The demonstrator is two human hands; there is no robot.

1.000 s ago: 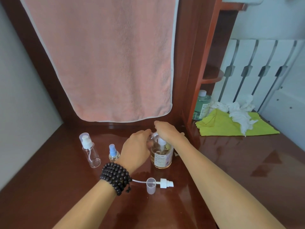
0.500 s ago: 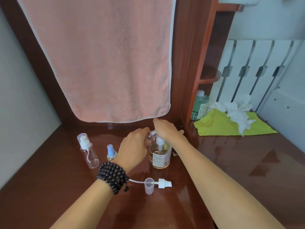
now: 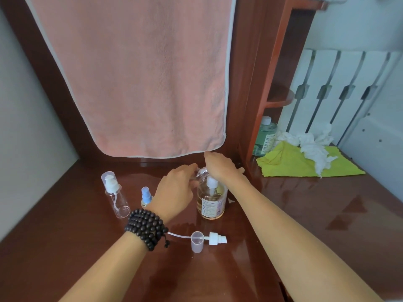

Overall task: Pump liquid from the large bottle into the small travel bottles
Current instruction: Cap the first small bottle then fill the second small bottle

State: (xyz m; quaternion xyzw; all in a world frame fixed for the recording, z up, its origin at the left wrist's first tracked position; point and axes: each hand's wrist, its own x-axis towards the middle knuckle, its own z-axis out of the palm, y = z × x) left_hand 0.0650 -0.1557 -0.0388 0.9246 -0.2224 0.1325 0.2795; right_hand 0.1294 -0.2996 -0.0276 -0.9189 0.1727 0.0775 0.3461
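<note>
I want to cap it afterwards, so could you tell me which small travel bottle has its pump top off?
The one in the left hand, tilted at the large bottle's pump; its threaded neck is bare.

right hand [image 3: 220,168] pressed lower on pump [image 3: 211,183].

A large clear glass bottle [image 3: 211,202] of amber liquid with a white pump stands upright. A small clear uncapped travel bottle [image 3: 201,172] tilts at its pump; to its left stand a clear white-pump travel bottle [image 3: 116,198] and a blue-topped one [image 3: 145,196].
</note>
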